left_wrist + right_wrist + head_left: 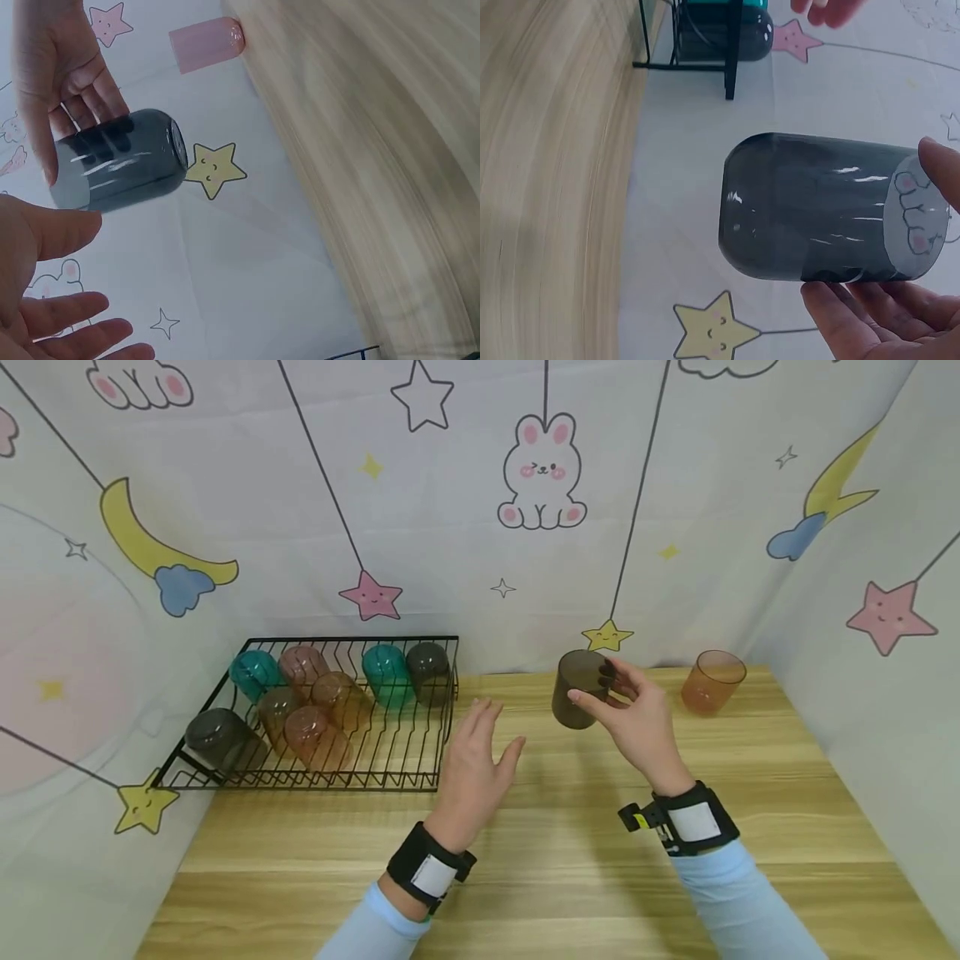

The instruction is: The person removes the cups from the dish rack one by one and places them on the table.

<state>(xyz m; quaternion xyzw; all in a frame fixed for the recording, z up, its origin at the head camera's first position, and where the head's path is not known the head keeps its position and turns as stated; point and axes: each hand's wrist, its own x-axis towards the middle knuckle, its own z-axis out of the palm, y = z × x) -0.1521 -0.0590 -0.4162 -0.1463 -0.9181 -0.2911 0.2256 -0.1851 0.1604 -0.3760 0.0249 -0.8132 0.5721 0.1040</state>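
Fingers [600, 675] of the right hand [637, 720] curl round the rim end of a dark grey tumbler [577, 689], thumb on the near side and fingertips on the far side, clamped on it and holding it in the air above the wooden surface [540, 860]. In the head view the tumbler stands roughly upright, its open mouth up and tipped slightly toward the hand, its long axis near vertical and its rounded base pointing down at the surface. It is smoky, translucent plastic with a smooth wall and glossy highlights; the printed backdrop [900, 82] shows faintly through its open end in the right wrist view.

Just to its left hovers the left hand [472, 768], palm turned toward the tumbler, its fingers straight and spread, touching nothing. A gap of bare surface lies between that hand and the tumbler.

Well to the right, near the back corner, an orange tumbler [711, 681] stands upright on the surface. At the left rear sits a black wire dish rack [420, 760] holding tumblers mouth down or on their sides: two teal, several brownish-orange, two dark grey. Behind everything hangs the backdrop with rabbits, stars and moons. Nothing lies between the held tumbler and the rack except the left hand.
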